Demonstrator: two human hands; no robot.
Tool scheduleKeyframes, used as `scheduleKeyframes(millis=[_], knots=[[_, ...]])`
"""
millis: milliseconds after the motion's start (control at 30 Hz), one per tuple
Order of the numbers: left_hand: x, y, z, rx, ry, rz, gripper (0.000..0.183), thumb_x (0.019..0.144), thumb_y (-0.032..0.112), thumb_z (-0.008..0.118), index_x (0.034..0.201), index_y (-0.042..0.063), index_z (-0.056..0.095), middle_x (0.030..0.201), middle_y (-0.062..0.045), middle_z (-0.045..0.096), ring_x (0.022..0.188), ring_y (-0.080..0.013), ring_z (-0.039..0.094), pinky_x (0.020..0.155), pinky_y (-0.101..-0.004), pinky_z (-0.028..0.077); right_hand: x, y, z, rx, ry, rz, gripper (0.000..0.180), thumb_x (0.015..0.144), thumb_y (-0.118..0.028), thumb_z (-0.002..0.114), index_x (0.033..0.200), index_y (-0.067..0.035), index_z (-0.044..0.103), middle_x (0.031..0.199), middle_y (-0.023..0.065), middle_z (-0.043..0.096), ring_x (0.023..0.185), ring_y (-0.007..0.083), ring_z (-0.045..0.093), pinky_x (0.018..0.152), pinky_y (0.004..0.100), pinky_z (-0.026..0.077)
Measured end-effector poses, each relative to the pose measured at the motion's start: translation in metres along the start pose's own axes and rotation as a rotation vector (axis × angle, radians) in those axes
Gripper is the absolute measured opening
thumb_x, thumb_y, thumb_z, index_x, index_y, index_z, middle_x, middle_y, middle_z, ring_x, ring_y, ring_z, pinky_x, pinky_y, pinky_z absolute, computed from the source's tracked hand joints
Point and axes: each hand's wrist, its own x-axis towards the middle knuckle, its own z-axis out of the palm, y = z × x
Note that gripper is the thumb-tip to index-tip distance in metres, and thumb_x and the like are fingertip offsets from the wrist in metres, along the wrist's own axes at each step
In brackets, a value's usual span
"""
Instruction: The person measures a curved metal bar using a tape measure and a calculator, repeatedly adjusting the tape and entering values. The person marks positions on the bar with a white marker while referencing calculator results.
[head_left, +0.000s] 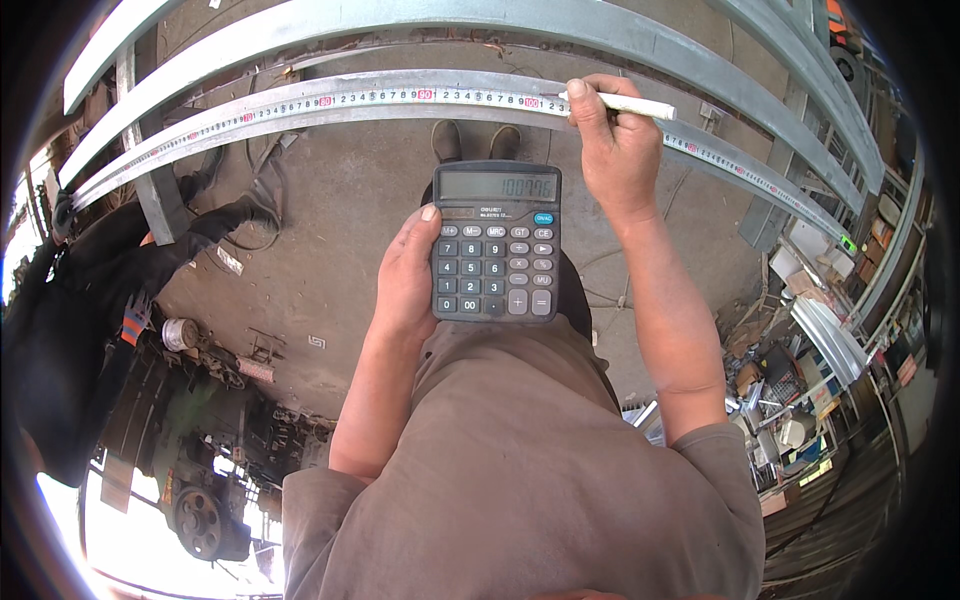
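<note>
My left hand (409, 274) grips the left edge of a dark desktop calculator (496, 241), whose display shows digits. In my right hand (619, 142) is a white marker pen (637, 105), its thin tip pointing left over the tape. A long tape measure (375, 97) lies stretched along a grey metal bar (465, 78), running under my right hand to its green-marked case (847, 243) at the right. My right fingers are at the tape, just past the red 100 mark. Whether they press on it I cannot tell.
More long metal bars (420, 15) lie beyond, across metal supports (161, 206). At the left a co-worker (67, 337) in dark clothes has a gloved hand at the bar's end. A white bucket (180, 334), machinery and cables are on the floor; cluttered shelving (795, 420) stands right.
</note>
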Motion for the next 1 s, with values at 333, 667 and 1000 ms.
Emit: scheduleKeyframes(millis=[333,667,1000], knots=[[-0.0007,0.0007,0.0012,0.003,0.034,0.007,0.044,0.109,0.031,0.044,0.131,-0.005,0.056,0.113,-0.016,0.071,0.095,-0.0197,0.073,0.083,-0.0345,0.062,0.0006,-0.0001,0.002,-0.015,0.003,-0.022,0.032,0.103,-0.036,0.068,0.101,-0.004,0.07,0.074,-0.0004,0.066,0.071,0.0065,0.06,0.064,0.0229,0.048],[-0.001,0.0007,-0.0006,0.001,0.023,-0.01,0.043,0.11,0.031,0.043,0.131,-0.003,0.057,0.115,-0.016,0.07,0.098,-0.0227,0.072,0.086,-0.0375,0.061,0.0003,0.002,0.0013,-0.014,0.004,-0.021,0.033,0.103,-0.038,0.068,0.102,-0.004,0.07,0.074,-0.0004,0.067,0.072,0.0068,0.061,0.065,0.0233,0.049],[-0.0003,0.0022,-0.002,0.017,0.042,-0.009,0.043,0.11,0.03,0.043,0.132,-0.003,0.056,0.115,-0.017,0.07,0.097,-0.0229,0.073,0.086,-0.0371,0.061,0.0008,0.0007,0.0031,-0.008,0.012,-0.016,0.032,0.103,-0.035,0.068,0.101,-0.004,0.07,0.075,-0.0007,0.067,0.072,0.0064,0.061,0.066,0.0228,0.049]])
